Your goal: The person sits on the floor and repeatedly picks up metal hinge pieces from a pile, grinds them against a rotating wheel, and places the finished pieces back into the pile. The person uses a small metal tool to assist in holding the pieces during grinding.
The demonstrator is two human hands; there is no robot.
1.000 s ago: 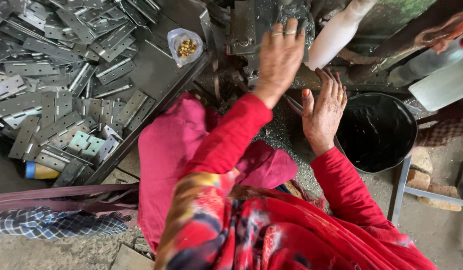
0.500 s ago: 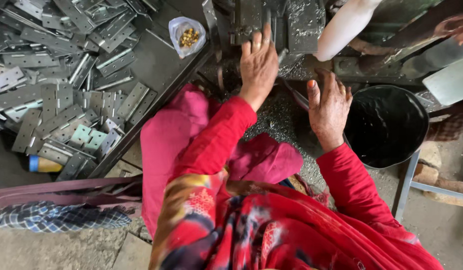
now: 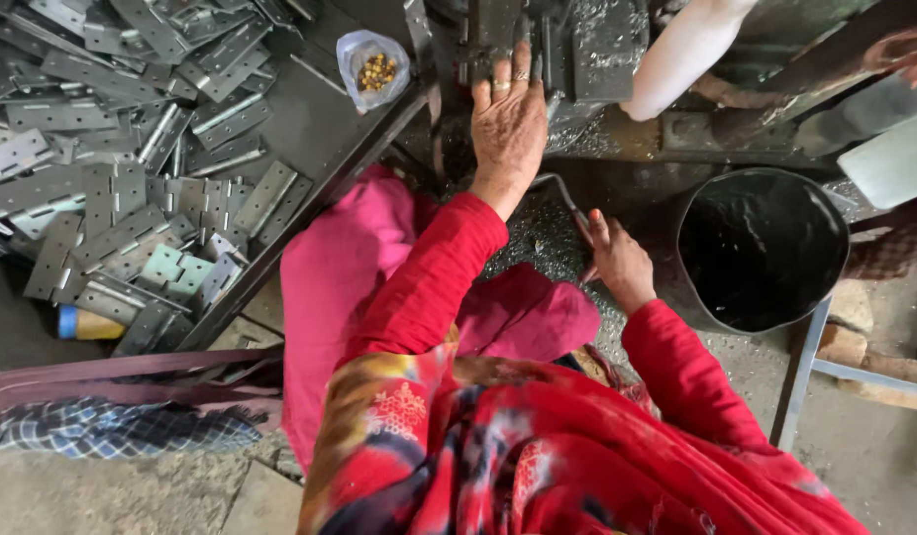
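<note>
Nearest, a red patterned garment and pink cloth over the knees are seen from above, with a checked cloth lying on the ground at the left. Just beyond the lap, the right hand is closed around the lower end of a bent metal rod, seemingly held low so that the rod can be worked like a handle. Metal shavings are scattered beneath it. Beside that hand a black bucket is set, dark and glossy inside; whether liquid is held in it cannot be told. Farther up, the left hand is laid flat, fingers spread and nothing gripped, against a grey metal machine, apparently to steady a part there. To the left, a dark tray is heaped with grey metal hinges, probably kept within arm's reach of the machine. At its far edge a small clear bag of yellowish bits is placed. A white cylinder is seen leaning at the top.
</note>
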